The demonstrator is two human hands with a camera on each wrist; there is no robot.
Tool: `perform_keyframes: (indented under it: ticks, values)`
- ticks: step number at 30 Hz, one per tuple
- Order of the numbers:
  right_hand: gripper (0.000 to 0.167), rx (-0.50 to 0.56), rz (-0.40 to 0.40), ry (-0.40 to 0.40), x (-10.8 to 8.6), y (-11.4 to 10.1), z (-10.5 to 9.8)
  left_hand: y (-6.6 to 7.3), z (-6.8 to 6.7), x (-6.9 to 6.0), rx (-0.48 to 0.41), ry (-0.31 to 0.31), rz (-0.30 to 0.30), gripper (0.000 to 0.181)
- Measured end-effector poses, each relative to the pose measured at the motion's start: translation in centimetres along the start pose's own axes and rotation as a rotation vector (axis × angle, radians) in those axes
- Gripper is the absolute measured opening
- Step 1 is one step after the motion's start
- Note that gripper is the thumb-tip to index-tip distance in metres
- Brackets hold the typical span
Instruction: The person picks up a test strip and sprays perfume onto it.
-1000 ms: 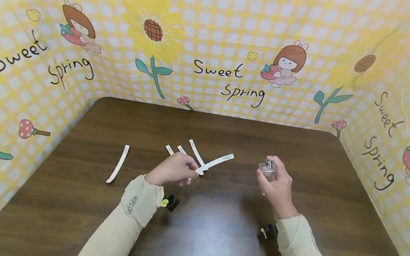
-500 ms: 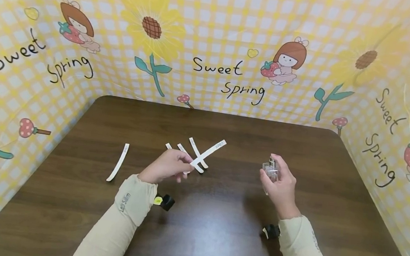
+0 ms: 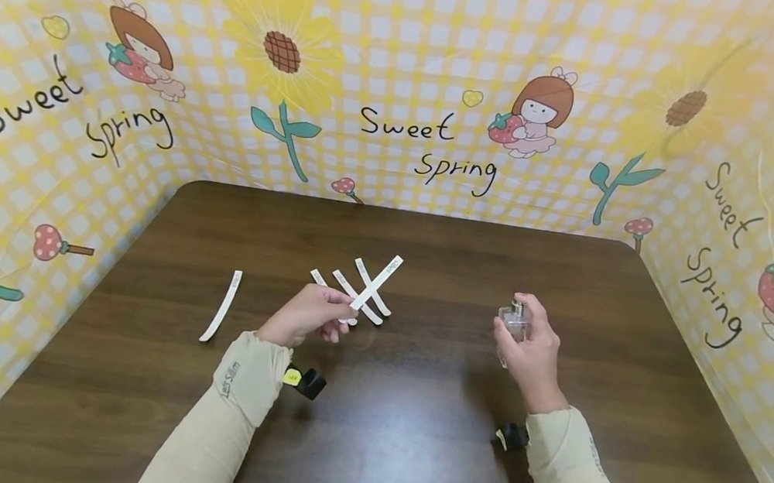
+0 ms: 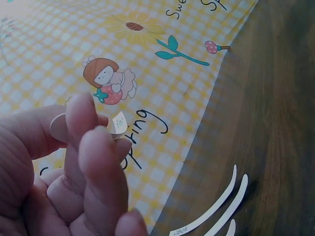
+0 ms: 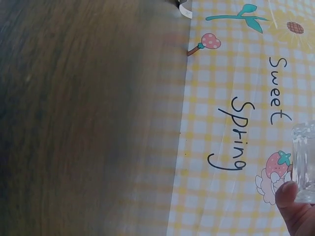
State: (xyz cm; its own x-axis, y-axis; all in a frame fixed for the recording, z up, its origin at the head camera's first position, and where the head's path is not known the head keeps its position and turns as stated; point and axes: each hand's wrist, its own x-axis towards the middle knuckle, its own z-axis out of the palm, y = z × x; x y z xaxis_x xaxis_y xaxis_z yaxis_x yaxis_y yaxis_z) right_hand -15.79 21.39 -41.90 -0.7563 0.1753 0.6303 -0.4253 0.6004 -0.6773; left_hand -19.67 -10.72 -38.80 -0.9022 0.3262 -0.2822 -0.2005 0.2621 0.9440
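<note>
In the head view my left hand (image 3: 310, 316) pinches the end of a white paper test strip (image 3: 384, 275), which slants up and to the right. Behind it, three similar strips (image 3: 357, 298) lie fanned on the table, partly covered by the hand. The left wrist view shows the pinched strip's printed end (image 4: 119, 121) beyond my fingers. My right hand (image 3: 533, 353) grips a clear glass perfume bottle (image 3: 514, 316), its index finger on the spray top. Only the bottle's glass base (image 5: 304, 162) and a fingertip show in the right wrist view.
Another white strip (image 3: 223, 307) lies alone on the left of the brown wooden table (image 3: 368, 442). A yellow checked cloth (image 3: 402, 80) with printed flowers and figures rises along the table's back and both sides.
My left hand has moved left with the strip, whose free end has swung left and upward, away from the bottle. My right hand has shifted slightly right, still holding the bottle.
</note>
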Motion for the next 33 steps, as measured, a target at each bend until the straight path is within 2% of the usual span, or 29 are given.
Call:
perform_keyframes:
  ticks: [7,14,23,33]
  values:
    - [0.049,0.044,0.010,-0.005,0.1,-0.1,-0.1,0.2,0.2,0.0,0.026,-0.011,0.006,0.030]
    - [0.048,0.040,-0.007,0.024,0.0,0.1,-0.4,-0.5,-0.3,-0.2,0.018,0.019,-0.011,0.033]
    - [0.049,0.033,0.018,0.000,0.4,0.0,-0.8,-2.5,-2.0,-1.2,-0.005,0.111,-0.049,0.038]
    - [0.050,0.010,0.043,0.011,0.1,0.5,-1.3,-3.9,-4.5,-1.7,-0.083,0.192,-0.095,0.043]
